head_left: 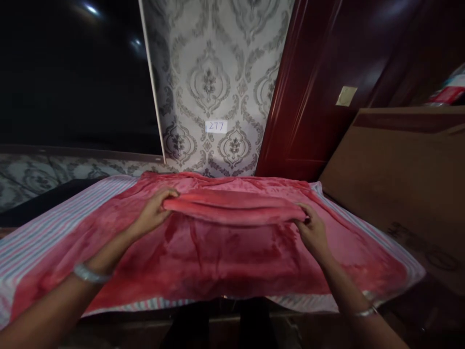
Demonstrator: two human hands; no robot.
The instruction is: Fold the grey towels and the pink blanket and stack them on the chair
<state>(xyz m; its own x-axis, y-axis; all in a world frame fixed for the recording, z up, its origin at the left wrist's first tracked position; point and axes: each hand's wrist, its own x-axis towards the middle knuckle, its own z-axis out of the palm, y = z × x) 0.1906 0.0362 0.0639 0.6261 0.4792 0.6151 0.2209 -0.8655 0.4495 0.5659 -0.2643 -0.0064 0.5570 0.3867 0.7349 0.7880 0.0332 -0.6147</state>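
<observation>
A red plush blanket (232,271) is spread over the surface in front of me, on top of a striped sheet (47,237) that shows at its sides and front edge. Above the blanket's far half, a folded strip of red plush cloth (232,213) is stretched between my hands. My left hand (156,211) pinches the strip's left end. Its right end is gripped by my right hand (311,230), thumb and fingers closed round it. Whether the strip is part of the blanket or a separate piece, I cannot tell.
A dark television screen (72,77) stands at the left. Behind the surface is a patterned wall (207,58) with a paper label (216,126) reading 277. To the right are a dark red door (312,87) and a large cardboard box (403,184), with a bottle (450,89) on top.
</observation>
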